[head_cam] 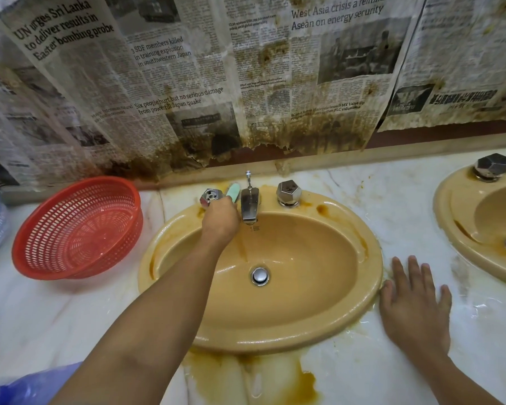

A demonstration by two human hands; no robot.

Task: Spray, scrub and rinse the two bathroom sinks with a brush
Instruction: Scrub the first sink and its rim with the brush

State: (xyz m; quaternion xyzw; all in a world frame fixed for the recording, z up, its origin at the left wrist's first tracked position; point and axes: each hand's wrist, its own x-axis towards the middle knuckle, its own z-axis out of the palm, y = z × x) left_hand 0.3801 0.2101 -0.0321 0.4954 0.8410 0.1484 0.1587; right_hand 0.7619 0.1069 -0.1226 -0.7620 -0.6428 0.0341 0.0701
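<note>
Left grip [220,213] curled round pale-green plastic brush [233,190], probably to scrub beside chrome spout [249,204] of yellow oval ceramic sink [275,340]. Right grip [415,302] flat, empty, bracing on wet marble tabletop [406,206].

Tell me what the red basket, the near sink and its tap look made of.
Red basket: moulded plastic, slightly glossy, judging by its slotted mesh walls. Sink: most likely glazed ceramic, mustard yellow, with sharp wet highlights on the rim and brown stains. Tap: chromed metal, mirror-like but dulled and spotted.
</note>
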